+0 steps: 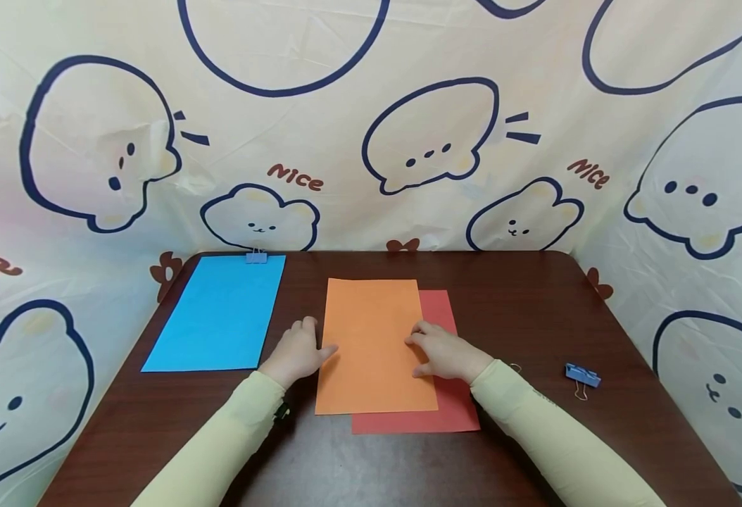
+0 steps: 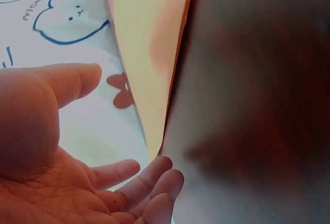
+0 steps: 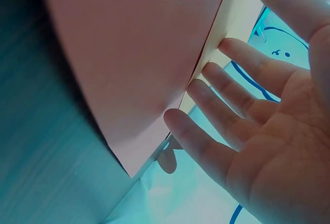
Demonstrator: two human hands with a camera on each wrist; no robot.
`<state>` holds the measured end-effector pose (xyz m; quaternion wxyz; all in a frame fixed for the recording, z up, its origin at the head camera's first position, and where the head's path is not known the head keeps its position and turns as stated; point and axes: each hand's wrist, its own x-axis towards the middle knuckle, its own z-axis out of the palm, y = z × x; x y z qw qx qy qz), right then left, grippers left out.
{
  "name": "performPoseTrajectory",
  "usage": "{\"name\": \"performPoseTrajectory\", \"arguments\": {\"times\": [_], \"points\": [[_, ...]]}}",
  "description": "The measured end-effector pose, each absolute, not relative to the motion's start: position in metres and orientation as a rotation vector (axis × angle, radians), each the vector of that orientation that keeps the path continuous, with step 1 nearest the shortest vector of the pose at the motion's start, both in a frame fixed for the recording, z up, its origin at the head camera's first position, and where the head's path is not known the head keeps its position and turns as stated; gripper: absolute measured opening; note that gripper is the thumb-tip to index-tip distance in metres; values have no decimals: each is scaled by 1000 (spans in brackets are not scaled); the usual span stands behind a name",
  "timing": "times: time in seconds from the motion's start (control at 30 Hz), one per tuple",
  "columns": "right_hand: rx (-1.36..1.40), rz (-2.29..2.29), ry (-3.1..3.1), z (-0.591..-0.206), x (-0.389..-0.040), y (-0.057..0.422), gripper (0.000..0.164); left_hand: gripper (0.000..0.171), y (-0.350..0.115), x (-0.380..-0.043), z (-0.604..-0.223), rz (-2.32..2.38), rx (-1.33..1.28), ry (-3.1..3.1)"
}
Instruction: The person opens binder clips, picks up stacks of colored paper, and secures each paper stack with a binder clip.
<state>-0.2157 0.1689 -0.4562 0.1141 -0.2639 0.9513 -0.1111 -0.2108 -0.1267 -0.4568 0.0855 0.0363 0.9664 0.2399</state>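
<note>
Orange paper point(image 1: 374, 338) lies on the table in front of me, overlapping red paper point(image 1: 437, 310) that shows along its right and near sides. I cannot tell how many sheets each holds. My left hand point(image 1: 293, 354) is at the orange paper's left edge, its thumb over that edge; in the left wrist view the hand's fingers point(image 2: 154, 180) are spread loosely near a paper corner. My right hand point(image 1: 447, 352) reaches across the red paper to the orange paper's right edge. In the right wrist view its fairly straight fingers point(image 3: 216, 110) touch the paper edges.
Blue paper point(image 1: 219, 317) lies at the left with a blue binder clip point(image 1: 256, 258) on its far edge. Another blue binder clip point(image 1: 582, 375) rests at the right. A wire loop point(image 1: 515, 367) peeks out behind my right sleeve. Printed cloth point(image 1: 346, 141) hangs around the dark table point(image 1: 504, 282).
</note>
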Motion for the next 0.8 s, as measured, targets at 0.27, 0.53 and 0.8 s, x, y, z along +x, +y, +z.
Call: {"name": "performPoseTrajectory", "arguments": {"times": [0.27,0.53,0.8], "points": [[-803,-320,2787,-460,-217,171,58,78,-112,-209,-463,708,102,2901],[-800,-331,2790,-460,-217,171,58,80,-107,-208,-466,740,92,2885],[-805,-340,2791,-459,-216,171,58,77,-105,-207,-466,774,76,2877]]}}
